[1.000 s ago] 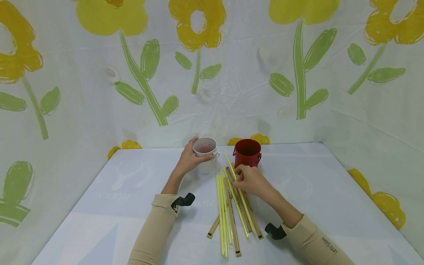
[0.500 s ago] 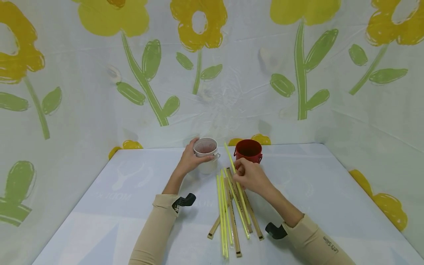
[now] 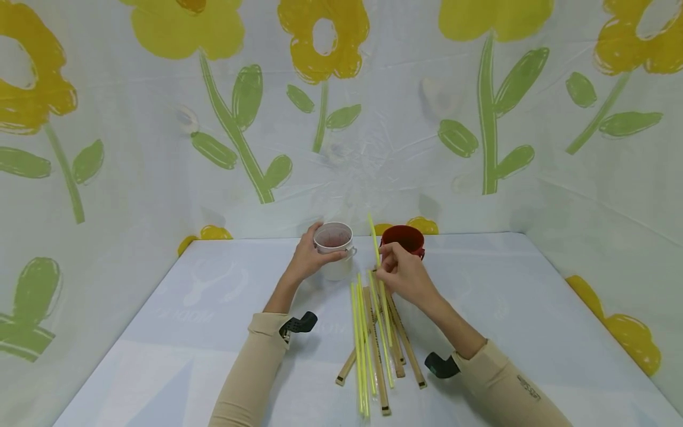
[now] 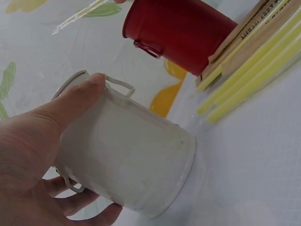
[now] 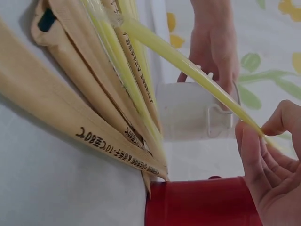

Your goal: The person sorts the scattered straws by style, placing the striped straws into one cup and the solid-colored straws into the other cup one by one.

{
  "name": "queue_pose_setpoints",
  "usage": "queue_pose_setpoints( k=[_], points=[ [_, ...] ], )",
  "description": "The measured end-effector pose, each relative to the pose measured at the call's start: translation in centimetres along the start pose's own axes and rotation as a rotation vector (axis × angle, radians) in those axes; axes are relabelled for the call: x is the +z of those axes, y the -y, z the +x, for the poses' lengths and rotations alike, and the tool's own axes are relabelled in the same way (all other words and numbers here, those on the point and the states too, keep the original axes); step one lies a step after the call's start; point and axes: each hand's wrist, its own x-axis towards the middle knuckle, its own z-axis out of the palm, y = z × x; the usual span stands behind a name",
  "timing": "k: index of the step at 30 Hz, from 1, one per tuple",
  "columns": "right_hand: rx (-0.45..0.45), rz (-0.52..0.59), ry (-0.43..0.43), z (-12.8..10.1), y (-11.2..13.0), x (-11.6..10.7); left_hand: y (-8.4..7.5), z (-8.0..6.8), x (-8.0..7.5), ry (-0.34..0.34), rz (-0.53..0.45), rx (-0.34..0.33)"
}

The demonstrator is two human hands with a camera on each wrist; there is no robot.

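Two hands are engaged near the worktop's [image 3: 213,332] far edge. Left hand [image 3: 305,259] wraps its curled fingers round a white cylindrical metal cup [image 3: 334,249]. Right hand [image 3: 402,277] pinches one thin yellow plastic straw [image 3: 374,238], raised steeply beside a small red metal bucket [image 3: 404,239]. Remaining yellow straws and paper-wrapped sticks [image 3: 373,332] lie mid-worktop.

A makeshift recording booth: flower-print sheeting [image 3: 373,118] walls in a white tabletop [image 3: 213,332].
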Motion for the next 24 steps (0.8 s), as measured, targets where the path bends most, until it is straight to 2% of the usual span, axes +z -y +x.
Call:
queue_pose_setpoints(
  k=[5, 16, 24],
  points=[
    [-0.001, 0.001, -0.021, 0.7, 0.0, 0.1, 0.0, 0.0, 0.0, -0.008, -0.001, 0.002],
    [-0.080, -0.003, -0.126, 2.4, 1.2, -0.2, 0.0, -0.1, -0.1, -0.004, -0.016, 0.006],
    [-0.073, -0.023, -0.157, 3.8, 2.5, -0.6, 0.1, -0.1, 0.0, -0.006, -0.023, 0.012]
  ],
)
